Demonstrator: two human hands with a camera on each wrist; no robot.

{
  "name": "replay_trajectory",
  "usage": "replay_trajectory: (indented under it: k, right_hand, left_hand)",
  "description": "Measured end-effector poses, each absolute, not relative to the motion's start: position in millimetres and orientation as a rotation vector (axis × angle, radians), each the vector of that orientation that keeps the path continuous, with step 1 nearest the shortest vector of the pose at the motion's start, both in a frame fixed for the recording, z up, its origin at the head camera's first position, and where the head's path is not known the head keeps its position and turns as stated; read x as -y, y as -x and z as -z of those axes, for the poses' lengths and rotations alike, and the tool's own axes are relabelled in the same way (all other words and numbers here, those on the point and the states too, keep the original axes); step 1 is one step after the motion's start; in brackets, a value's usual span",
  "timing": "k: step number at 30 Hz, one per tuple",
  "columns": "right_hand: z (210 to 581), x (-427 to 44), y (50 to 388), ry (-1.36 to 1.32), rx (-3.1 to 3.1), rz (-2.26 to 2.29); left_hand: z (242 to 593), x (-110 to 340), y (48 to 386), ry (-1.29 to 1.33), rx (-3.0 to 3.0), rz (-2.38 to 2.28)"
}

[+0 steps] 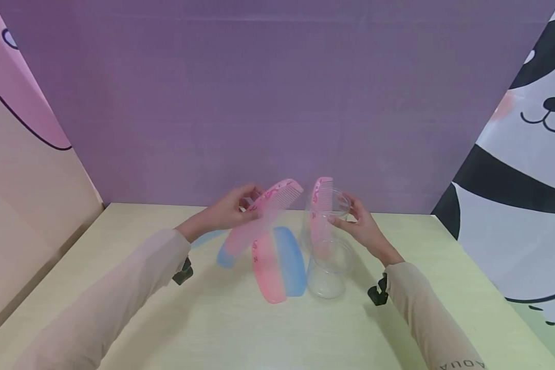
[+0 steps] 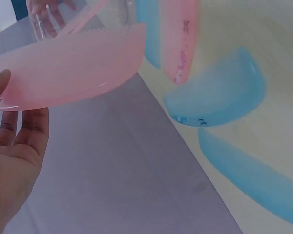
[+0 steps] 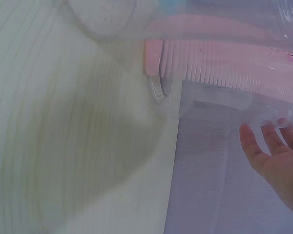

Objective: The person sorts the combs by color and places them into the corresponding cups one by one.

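My left hand [image 1: 233,208] pinches a pink comb [image 1: 284,195] between thumb and fingers, holding it tilted above the table; the left wrist view shows the same pink comb [image 2: 78,68] with the thumb on its face. My right hand [image 1: 363,226] grips a clear cup [image 1: 342,203] near its rim. Another pink comb [image 1: 321,205] stands upright in that cup, and the right wrist view shows its teeth through the clear wall. A second clear cup [image 1: 328,280] stands nearer the front edge. Between the hands lie a pink comb [image 1: 269,267] and a blue comb [image 1: 290,262].
More blue combs lie on the table at the left, one partly behind my left hand; the left wrist view shows a short blue comb [image 2: 217,92] and a longer blue comb [image 2: 254,175]. A purple backdrop [image 1: 277,103] rises behind the table [image 1: 213,334].
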State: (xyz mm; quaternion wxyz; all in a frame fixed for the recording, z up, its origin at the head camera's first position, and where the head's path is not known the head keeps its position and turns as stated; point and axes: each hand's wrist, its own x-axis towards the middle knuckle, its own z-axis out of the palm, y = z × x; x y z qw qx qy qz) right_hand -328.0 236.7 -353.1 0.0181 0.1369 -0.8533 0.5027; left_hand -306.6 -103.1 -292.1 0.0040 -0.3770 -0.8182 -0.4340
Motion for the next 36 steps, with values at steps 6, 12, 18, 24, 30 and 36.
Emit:
replay_trajectory:
  k: [6, 12, 18, 24, 30, 36]
  right_hand:
    - [353.3, -236.1, 327.2, -0.428, 2.644, -1.571]
    - [353.9, -235.8, 327.5, -0.432, 2.638, -1.580]
    - [353.4, -236.5, 327.8, -0.436, 2.642, -1.575]
    - [353.2, -236.8, 327.3, -0.428, 2.645, -1.575]
    - [352.7, -236.5, 327.0, -0.424, 2.651, -1.564]
    - [353.2, -236.6, 327.8, -0.421, 2.654, -1.565]
  left_hand:
    - [288.1, 92.9, 317.0, 1.085, 2.509, 1.444]
    - [284.9, 82.0, 325.8, 0.966, 2.469, 1.545]
    - [277.4, 69.5, 333.7, 0.867, 2.340, 1.653]
    - [267.8, 55.8, 339.3, 0.753, 2.250, 1.691]
    - [260.5, 39.3, 343.5, 0.667, 2.132, 1.682]
    - [255.9, 23.4, 347.9, 0.631, 1.972, 1.701]
